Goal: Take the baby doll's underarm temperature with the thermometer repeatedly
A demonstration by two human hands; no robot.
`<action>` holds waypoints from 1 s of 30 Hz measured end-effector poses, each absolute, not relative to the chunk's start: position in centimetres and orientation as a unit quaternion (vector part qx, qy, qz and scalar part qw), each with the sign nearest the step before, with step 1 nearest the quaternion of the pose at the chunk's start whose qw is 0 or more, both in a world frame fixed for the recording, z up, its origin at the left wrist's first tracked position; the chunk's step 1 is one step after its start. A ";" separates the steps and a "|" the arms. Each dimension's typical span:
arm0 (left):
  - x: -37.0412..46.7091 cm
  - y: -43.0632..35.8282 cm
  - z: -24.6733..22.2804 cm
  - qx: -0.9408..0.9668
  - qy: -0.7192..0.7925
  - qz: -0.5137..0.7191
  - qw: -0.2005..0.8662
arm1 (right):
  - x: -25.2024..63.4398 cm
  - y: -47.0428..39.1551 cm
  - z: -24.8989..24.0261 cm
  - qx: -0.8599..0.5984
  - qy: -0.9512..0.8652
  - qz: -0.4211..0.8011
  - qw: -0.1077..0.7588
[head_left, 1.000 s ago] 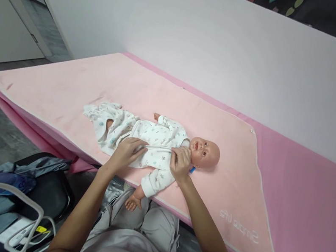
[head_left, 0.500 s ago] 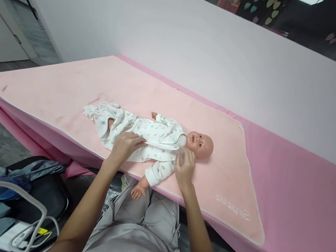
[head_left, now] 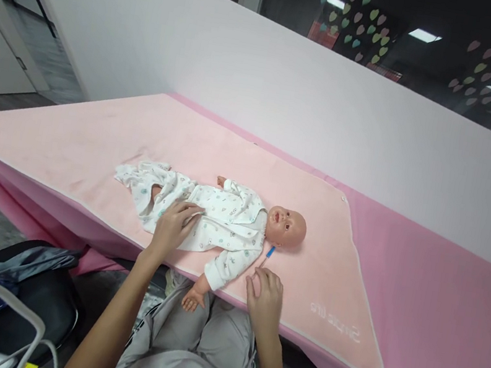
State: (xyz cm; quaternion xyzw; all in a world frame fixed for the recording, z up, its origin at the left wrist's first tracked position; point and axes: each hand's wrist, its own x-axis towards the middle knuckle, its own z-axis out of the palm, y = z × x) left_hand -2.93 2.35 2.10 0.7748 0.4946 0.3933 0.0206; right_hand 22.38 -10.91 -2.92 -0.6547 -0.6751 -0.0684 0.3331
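A baby doll lies on its back, its head to the right, dressed in a white printed romper. One doll hand hangs over the near edge of the mat. My left hand rests at the romper's front, fingertips closed at the edge of the cloth near the doll's middle. Beside the doll's neck, my right hand pinches the lower end of a slim stick with a blue tip. The tip points away from me, towards the doll's head; its exact kind is too small to tell.
Under the doll is a pale pink mat on a table with a pink cover. A white partition rises behind. At lower left stands a black chair with grey clothing and a pale cable in front.
My right hand has let go of the romper's edge near the neck and moved towards me; the blue-tipped stick now shows in it. The raised front edge has dropped flat. The view has tilted slightly.
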 end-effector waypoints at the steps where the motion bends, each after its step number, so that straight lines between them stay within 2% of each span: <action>1: -2.8 2.7 2.6 0.765 0.501 0.405 0.026 | 22.4 -11.0 -3.0 -0.649 -0.679 -0.077 0.334; 6: 0.6 4.4 5.9 0.757 0.465 0.455 0.061 | 22.2 -10.9 -3.6 -0.632 -0.672 -0.099 0.373; 10: 5.2 6.0 5.9 0.849 0.345 0.359 0.177 | 22.3 -11.1 -2.8 -0.645 -0.630 -0.107 0.419; 13: 7.0 7.0 4.2 0.856 0.344 0.325 0.210 | 23.0 -11.9 -0.9 -0.673 -0.549 -0.132 0.477; 17: 6.8 7.6 2.8 0.764 0.401 0.399 0.309 | 23.9 -12.9 2.3 -0.673 -0.472 -0.153 0.549; 21: 5.9 7.9 3.0 0.632 0.410 0.479 0.451 | 22.7 -11.6 5.4 -0.602 -0.509 -0.159 0.594; 24: 5.7 8.1 3.3 0.575 0.383 0.508 0.514 | 21.2 -7.9 6.5 -0.533 -0.585 -0.185 0.583; 27: 5.6 8.0 3.3 0.561 0.364 0.518 0.533 | 20.0 -2.4 6.1 -0.489 -0.659 -0.166 0.548; 30: 5.6 7.6 3.2 0.572 0.348 0.515 0.535 | 19.3 2.9 5.0 -0.520 -0.714 -0.104 0.457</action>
